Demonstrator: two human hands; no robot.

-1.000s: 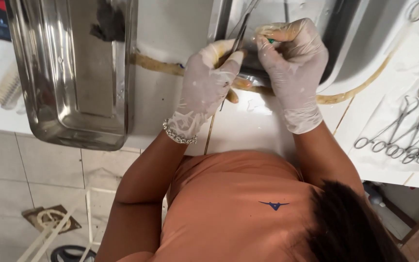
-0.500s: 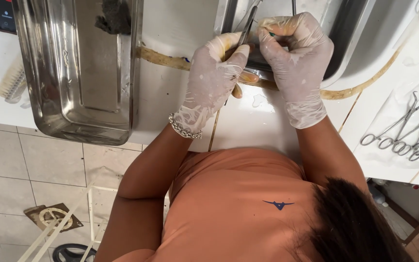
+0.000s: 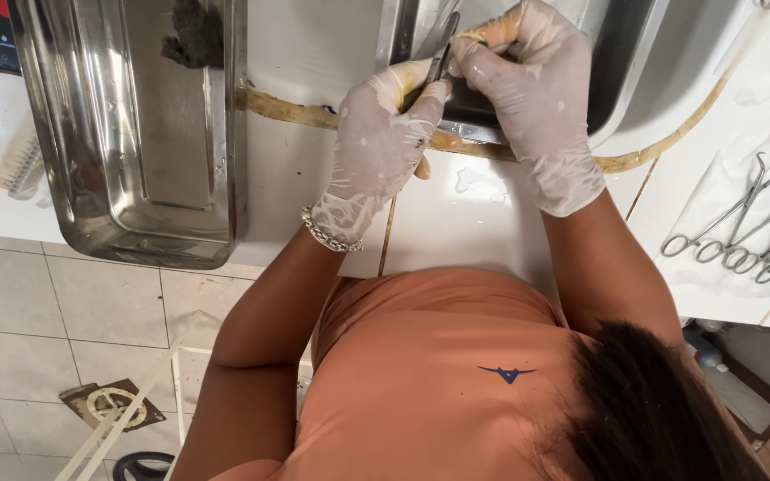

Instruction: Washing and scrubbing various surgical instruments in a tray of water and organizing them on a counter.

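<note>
Both my hands wear thin white gloves and meet over the front rim of a steel sink (image 3: 639, 85). My left hand (image 3: 380, 147) grips a slim metal instrument (image 3: 441, 49) that points up and away over the basin. My right hand (image 3: 532, 98) is closed at the instrument's upper part, pinching a small yellow-green scrub pad (image 3: 479, 37) against it. Most of the pad is hidden by the fingers. A beaded bracelet (image 3: 330, 233) sits at my left wrist.
A deep steel tray (image 3: 135, 142) stands on the white counter at left, with a dark sponge (image 3: 193, 36) inside. A bristle brush (image 3: 18, 165) lies beside it. Several ring-handled surgical instruments (image 3: 746, 240) lie on a white cloth at right. A floor drain (image 3: 104, 403) shows below.
My hands have stayed together on the instrument at the sink rim, with small shifts of the fingers. The view has drifted slightly, so the tray sits a little further right.
</note>
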